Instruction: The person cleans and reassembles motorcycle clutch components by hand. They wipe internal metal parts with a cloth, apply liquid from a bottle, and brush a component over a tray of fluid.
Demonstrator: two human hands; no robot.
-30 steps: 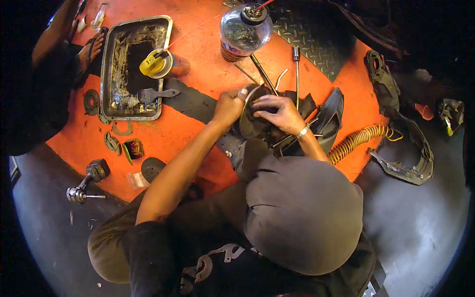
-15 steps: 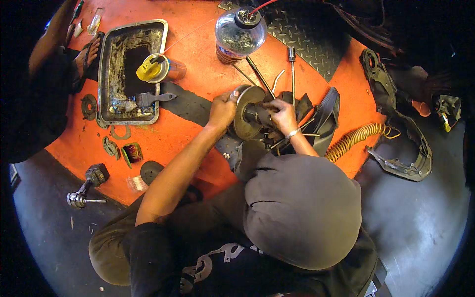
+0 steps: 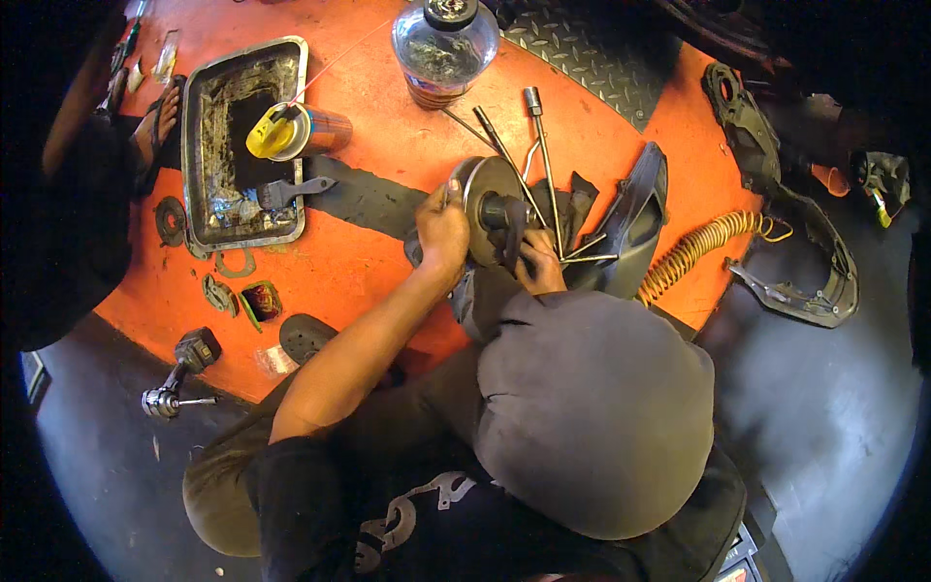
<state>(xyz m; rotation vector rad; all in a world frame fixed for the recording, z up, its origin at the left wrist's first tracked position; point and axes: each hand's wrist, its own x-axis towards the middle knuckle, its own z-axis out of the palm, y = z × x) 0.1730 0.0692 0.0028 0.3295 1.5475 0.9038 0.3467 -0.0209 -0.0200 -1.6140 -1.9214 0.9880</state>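
A round metal pulley (image 3: 482,191) with a short central hub stands on edge in front of me, above my knee. Wrapped around its left rim is my left hand (image 3: 443,231), thumb up on the edge. At the hub's right hangs a dark strip, seemingly a rag (image 3: 514,231). My right hand (image 3: 540,262) is closed at the strip's lower end, its fingers curled and partly hidden. Long socket wrenches (image 3: 543,160) lie just beyond that hand, beside a black plastic cover (image 3: 635,209).
To the left sit a grimy metal tray (image 3: 303,126), a spray can (image 3: 327,131), a paintbrush (image 3: 291,191) and a cordless impact driver (image 3: 184,369). A clear jug (image 3: 441,53) stands ahead. A coiled yellow hose (image 3: 693,254) lies right. Another person's foot (image 3: 155,126) is at far left.
My right hand has drawn down toward me from beside the hub, and the dark strip now hangs along it. My left hand keeps its hold on the pulley. The view has shifted slightly.
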